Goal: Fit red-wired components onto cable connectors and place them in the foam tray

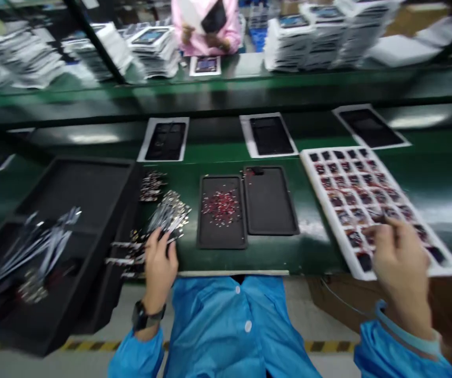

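My left hand [161, 268] is at the near edge of a loose pile of thin silver strips [171, 212]. Its fingers are curled, and one strip end shows beside the thumb. Under and beside that hand lie more strip-like parts [125, 257]. My right hand [401, 257] is over the near part of a white foam tray [330, 223], fingertips pinched at one compartment; what they hold is hidden and blurred. Small dark and reddish parts with wires [363, 197] fill the tray's compartments.
A shallow black tray [223, 239] holds small red parts [222, 207]; another black tray [271, 205] adjoins it. A large black bin [92, 181] with long strips stands left. Dark panels on white sheets [166, 140] line the back. Across the bench is a person in pink [210, 31].
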A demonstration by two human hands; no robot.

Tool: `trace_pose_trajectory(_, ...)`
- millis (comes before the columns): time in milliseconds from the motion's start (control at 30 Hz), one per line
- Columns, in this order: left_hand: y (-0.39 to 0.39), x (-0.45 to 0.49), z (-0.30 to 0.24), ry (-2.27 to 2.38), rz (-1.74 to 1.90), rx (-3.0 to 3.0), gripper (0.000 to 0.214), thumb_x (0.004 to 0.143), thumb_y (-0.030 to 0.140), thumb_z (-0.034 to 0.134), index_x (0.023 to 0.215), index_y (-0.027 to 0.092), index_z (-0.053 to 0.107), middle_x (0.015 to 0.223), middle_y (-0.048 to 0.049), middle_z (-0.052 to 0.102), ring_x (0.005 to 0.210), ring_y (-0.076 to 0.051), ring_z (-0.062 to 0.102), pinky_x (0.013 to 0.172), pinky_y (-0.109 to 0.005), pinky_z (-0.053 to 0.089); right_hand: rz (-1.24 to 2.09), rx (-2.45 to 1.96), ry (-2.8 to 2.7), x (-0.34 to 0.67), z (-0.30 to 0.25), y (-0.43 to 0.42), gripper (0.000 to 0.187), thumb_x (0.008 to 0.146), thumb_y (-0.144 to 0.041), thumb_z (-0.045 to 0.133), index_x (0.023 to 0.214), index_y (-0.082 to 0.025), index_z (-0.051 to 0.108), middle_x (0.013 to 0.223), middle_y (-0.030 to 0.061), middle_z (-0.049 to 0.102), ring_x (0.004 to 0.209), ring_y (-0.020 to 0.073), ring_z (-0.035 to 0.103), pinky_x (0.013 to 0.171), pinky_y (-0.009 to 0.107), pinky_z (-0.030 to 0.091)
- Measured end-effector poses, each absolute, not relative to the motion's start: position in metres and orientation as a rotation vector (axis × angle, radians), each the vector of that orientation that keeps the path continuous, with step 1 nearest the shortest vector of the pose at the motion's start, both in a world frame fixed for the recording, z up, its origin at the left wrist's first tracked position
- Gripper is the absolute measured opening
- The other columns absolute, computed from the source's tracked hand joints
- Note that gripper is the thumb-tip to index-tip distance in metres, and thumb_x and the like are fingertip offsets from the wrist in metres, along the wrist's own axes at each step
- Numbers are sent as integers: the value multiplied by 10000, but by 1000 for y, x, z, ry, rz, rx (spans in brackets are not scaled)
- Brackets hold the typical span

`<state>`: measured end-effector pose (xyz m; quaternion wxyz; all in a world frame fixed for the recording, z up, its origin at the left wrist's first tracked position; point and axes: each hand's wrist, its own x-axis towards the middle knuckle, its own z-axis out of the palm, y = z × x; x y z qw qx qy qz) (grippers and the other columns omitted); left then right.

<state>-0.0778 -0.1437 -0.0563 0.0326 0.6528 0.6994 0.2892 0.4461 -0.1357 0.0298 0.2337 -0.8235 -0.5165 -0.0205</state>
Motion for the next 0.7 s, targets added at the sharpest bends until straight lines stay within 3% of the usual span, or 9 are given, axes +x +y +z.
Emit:
trace_pose_trajectory(67,-136,-71,-49,2133,843,2019,346,1006,263,518,1297,139,658,1496,-196,531,1430,-344,474,1202,-535,402,15,-2265,-1529,403,14,-97,436,988,-422,418,1255,-153,632,1062,227,725,982,389,676,806,460,476)
trace_pose_trajectory(167,-125,-68,-40,2120,791,2014,330,1005,258,534,1294,162,661,1500,-175,523,1445,-332,452,1216,-528,393,-92,-2319,-1634,363,-7,-55,482,991,-379,375,1178,-53,676,1030,306,709,952,436,669,755,488,470)
trace_pose_trajectory(333,-122,-67,-40,2130,823,1963,270,979,224,570,1209,189,707,1502,-159,529,1456,-348,436,1192,-558,417,-227,-2260,-1799,360,-34,-31,533,988,-329,352,1240,28,658,1054,361,666,1040,474,646,828,551,477)
trace_pose_trajectory(500,-124,-72,-52,2103,902,2035,212,987,213,582,1118,199,749,1404,-146,621,1391,-331,495,1137,-540,463,-68,-2147,-1980,373,-28,-27,461,963,-332,392,1159,-59,707,1051,291,706,1049,450,663,904,589,493)
trace_pose_trajectory(700,-124,-77,-55,1998,1235,2090,168,979,139,582,1060,184,722,1126,-120,742,1143,-264,669,1058,-475,512,426,-1677,-2029,336,34,-1,338,1006,-403,498,1224,-216,677,1229,137,723,1150,318,658,1010,474,503)
